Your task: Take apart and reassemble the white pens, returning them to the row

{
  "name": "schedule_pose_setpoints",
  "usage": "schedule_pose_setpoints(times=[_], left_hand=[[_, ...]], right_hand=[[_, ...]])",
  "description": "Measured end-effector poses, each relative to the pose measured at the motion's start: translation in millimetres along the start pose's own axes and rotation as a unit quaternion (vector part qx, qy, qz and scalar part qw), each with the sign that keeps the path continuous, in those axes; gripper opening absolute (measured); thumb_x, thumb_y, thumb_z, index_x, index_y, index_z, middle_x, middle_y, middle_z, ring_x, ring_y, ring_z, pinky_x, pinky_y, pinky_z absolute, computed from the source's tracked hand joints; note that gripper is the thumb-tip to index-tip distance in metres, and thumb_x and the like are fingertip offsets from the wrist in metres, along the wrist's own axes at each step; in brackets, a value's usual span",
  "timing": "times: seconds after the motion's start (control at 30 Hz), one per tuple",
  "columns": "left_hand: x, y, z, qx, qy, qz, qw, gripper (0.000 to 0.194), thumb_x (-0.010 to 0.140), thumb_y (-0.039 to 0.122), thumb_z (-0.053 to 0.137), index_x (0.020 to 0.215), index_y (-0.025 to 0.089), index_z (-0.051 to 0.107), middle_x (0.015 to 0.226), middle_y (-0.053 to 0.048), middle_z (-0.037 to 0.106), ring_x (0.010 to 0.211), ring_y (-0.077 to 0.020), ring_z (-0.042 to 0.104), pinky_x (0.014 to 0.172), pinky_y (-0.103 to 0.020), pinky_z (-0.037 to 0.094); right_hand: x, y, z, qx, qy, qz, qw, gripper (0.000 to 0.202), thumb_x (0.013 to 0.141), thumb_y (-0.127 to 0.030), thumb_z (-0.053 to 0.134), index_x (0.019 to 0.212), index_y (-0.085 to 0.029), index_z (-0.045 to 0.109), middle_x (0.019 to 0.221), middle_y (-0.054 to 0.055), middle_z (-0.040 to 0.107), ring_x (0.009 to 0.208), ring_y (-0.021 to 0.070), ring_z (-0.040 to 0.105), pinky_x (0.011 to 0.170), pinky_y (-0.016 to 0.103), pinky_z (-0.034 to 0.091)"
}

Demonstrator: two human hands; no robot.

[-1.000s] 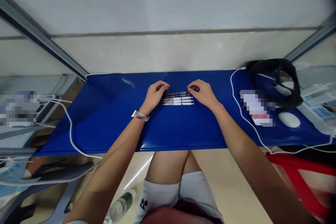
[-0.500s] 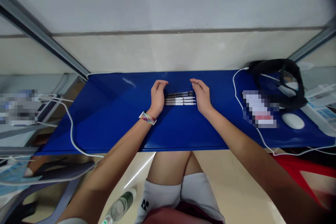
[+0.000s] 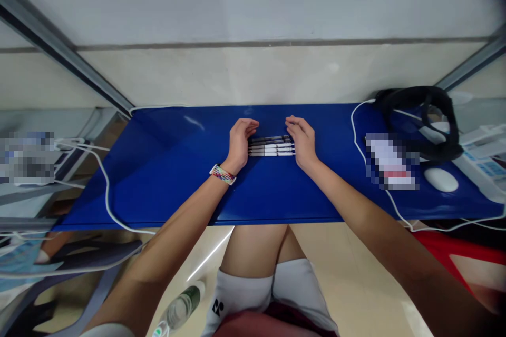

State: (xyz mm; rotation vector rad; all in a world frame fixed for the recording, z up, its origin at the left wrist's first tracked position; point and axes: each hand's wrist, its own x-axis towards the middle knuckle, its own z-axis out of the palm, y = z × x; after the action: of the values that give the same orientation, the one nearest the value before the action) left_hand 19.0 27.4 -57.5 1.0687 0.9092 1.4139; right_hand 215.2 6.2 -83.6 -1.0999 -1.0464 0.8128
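Several pens (image 3: 272, 149) lie side by side on the blue table (image 3: 174, 163), white ones nearer me and darker ones behind. My left hand (image 3: 239, 143), with a multicoloured band at its wrist, rests on edge at their left ends. At the right ends stands my right hand (image 3: 304, 142), its palm turned inward. Both hands are open, fingers extended and slightly curved past the row, gripping nothing. The palms touch or nearly touch the pen ends.
On the right are a black strap-like headset (image 3: 421, 152), a blurred phone-like object (image 3: 391, 163), a white mouse (image 3: 441, 180) and a white cable (image 3: 353, 131). Another cable (image 3: 107, 189) hangs at the left. A plastic bottle (image 3: 184, 305) is on the floor.
My left hand has shifted slightly right, and its fingers curve further inward over the far side. The pen ends look more level, with the pens closer together.
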Motion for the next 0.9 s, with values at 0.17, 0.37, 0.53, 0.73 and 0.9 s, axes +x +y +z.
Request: schedule_pose_setpoints(times=[0.17,0.37,0.53,0.73,0.9], left_hand=[[0.9,0.9,-0.1,0.004,-0.007,0.003,1.000,0.022,0.101,0.030,0.058,0.085,0.023,0.072,0.098,-0.006,0.080,0.099,-0.0182,0.076,0.095,-0.031,0.057],[4.2,1.1,-0.1,0.007,-0.001,-0.004,1.000,0.025,0.101,0.028,0.056,0.081,0.023,0.069,0.094,-0.005,0.078,0.096,-0.0171,0.075,0.091,-0.029,0.056],[2.3,3.8,-0.7,0.093,0.004,0.023,0.995,0.024,0.101,0.029,0.058,0.080,0.023,0.069,0.098,-0.005,0.078,0.098,-0.0178,0.073,0.090,-0.029,0.055],[5.7,1.3,-4.6,0.085,0.003,0.028,0.996,0.030,0.105,0.035,0.057,0.080,0.024,0.069,0.096,-0.005,0.078,0.096,-0.0191,0.074,0.089,-0.031,0.055],[9.8,3.3,-8.6,0.092,0.013,0.039,0.995,0.032,0.108,0.030,0.055,0.080,0.023,0.070,0.096,-0.005,0.078,0.096,-0.0186,0.074,0.087,-0.030,0.055]], right_hand=[[2.4,2.7,0.7,-0.018,0.005,-0.001,1.000,0.019,0.097,-0.035,0.066,0.107,-0.030,0.081,0.138,0.006,0.077,0.148,0.0297,0.064,0.126,0.056,0.048],[7.3,-3.3,6.3,-0.019,0.003,0.000,1.000,0.018,0.095,-0.033,0.063,0.098,-0.028,0.080,0.121,0.005,0.081,0.123,0.0268,0.074,0.113,0.049,0.056],[4.9,-12.5,9.8,-0.069,-0.006,-0.029,0.997,0.018,0.094,-0.029,0.062,0.095,-0.026,0.080,0.115,0.005,0.082,0.116,0.0267,0.074,0.110,0.047,0.055],[0.4,-21.0,11.0,-0.088,-0.006,-0.072,0.994,0.022,0.099,-0.028,0.058,0.091,-0.027,0.078,0.108,0.005,0.083,0.115,0.0269,0.076,0.115,0.049,0.053],[-4.9,-41.0,7.0,-0.167,-0.096,-0.151,0.969,0.026,0.106,-0.039,0.061,0.091,-0.029,0.080,0.110,0.006,0.083,0.118,0.0285,0.074,0.115,0.051,0.055]])
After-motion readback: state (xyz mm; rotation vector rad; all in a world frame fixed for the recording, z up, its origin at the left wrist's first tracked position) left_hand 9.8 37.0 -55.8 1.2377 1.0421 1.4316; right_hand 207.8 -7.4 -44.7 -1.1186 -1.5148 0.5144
